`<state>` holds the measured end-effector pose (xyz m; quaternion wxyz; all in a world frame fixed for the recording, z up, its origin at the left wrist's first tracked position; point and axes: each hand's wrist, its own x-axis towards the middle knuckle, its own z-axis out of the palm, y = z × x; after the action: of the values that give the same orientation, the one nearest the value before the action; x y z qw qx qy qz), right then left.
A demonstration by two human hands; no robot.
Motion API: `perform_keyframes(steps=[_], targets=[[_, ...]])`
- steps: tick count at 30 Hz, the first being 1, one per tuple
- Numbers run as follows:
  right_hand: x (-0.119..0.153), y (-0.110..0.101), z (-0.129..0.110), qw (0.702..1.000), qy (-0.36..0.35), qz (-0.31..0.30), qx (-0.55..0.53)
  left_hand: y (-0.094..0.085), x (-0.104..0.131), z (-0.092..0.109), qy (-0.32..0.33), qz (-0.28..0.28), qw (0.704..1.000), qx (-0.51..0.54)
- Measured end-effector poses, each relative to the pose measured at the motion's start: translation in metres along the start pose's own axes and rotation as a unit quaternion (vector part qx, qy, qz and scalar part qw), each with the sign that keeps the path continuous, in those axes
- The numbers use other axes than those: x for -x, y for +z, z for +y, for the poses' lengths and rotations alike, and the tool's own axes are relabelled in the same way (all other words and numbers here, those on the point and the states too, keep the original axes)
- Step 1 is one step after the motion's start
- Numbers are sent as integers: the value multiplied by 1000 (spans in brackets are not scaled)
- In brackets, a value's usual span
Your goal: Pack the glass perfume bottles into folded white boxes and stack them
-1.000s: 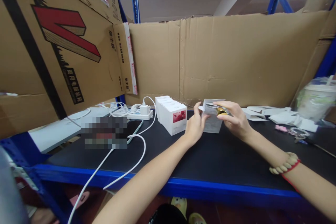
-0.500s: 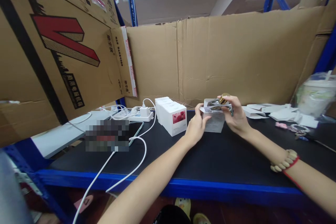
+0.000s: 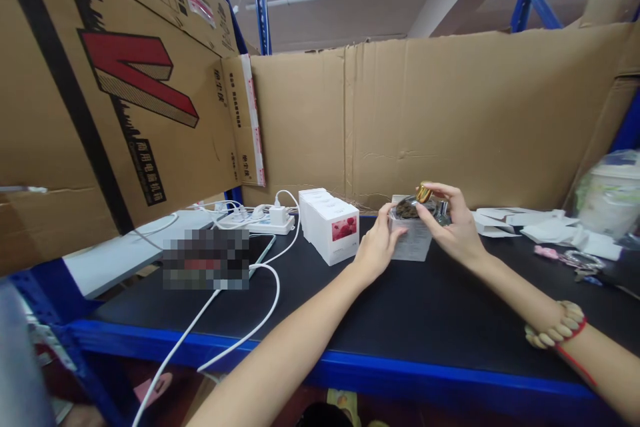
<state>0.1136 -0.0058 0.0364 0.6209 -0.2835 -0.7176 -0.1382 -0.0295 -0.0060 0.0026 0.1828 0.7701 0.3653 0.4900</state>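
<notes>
An open white box (image 3: 411, 241) stands upright on the black tabletop, with my left hand (image 3: 376, 245) gripping its left side. Above its opening, my right hand (image 3: 454, 223) holds a clear glass bottle (image 3: 411, 207) by its gold cap (image 3: 424, 192). The bottle is tilted, its lower part at the mouth of the box. How deep it sits inside is hidden by the front wall. A small dark item (image 3: 443, 213) shows behind my right fingers. Left of my left hand, a row of white boxes (image 3: 343, 243) with a pink-red picture stands close together.
White power strip (image 3: 265, 223) and cables lie at the back left, beside a blurred dark object (image 3: 206, 259). Folded white cartons (image 3: 550, 232), keys (image 3: 583, 260) and a lidded cup (image 3: 610, 190) are at the right. Cardboard walls (image 3: 450, 113) enclose the back and left.
The view has shifted slightly, moving the scene right and down. The bottle has tilted in my right hand, and its contents now look darker. Both hands keep their hold.
</notes>
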Motion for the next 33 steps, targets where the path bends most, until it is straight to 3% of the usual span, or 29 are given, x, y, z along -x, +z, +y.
perform_keyframes(steps=[10, 23, 25, 28, 30, 33], targets=[[-1, 8, -2, 999, 23, -35, -29, -1, 0, 0, 5, 15, 999, -47], [4, 7, -4, 998, 36, 15, -48, -1, -3, -2, -18, 37, 998, -39], [2, 6, -3, 994, 55, 28, -87, -2, -3, 0, 10, 54, 997, -50], [-1, 4, 8, 976, 116, 68, -172, -2, 1, 8, 118, 63, 988, -75], [-1, 2, 22, 954, 176, 83, -229, 2, 6, 14, 177, 53, 980, -73], [3, 0, 45, 921, 255, 52, -290, 11, 13, 22, 196, 11, 980, -35]])
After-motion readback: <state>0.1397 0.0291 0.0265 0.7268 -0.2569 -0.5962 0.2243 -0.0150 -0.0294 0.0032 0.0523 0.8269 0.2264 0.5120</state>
